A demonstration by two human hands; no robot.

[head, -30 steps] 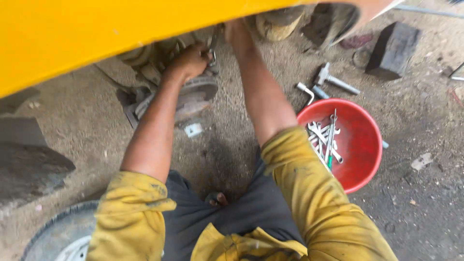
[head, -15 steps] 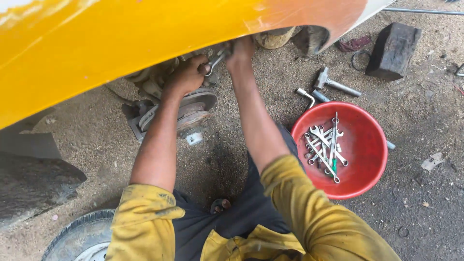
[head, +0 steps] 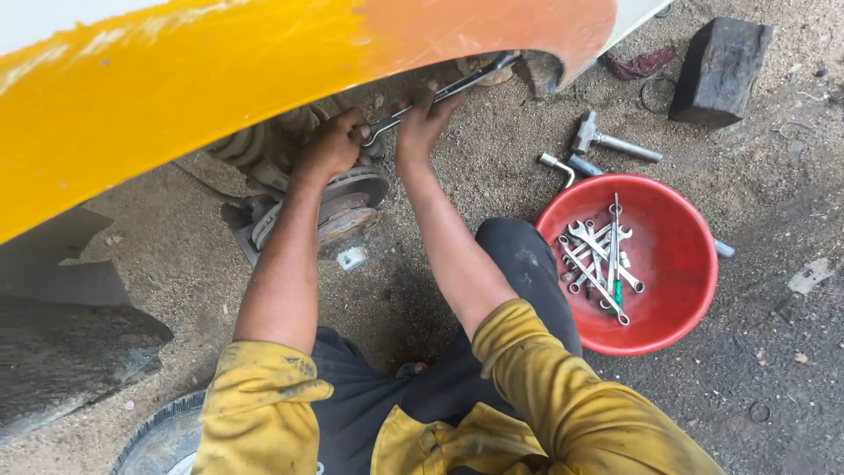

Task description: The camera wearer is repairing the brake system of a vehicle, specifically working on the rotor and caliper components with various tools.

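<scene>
Illumination: even, diffuse daylight, adequate throughout. No hard-edged shadows; soft shade lies beneath the curved yellow-and-orange painted metal body panel, darkening the wheel-hub area below it. Pale glare washes out that panel's upper left corner. Focus is sharp on the round red plastic bowl and the gritty dirt ground. Mild wide-angle bending shows at frame edges. No motion blur noted.

One head-worn camera looks steeply down, close over the ground.
</scene>
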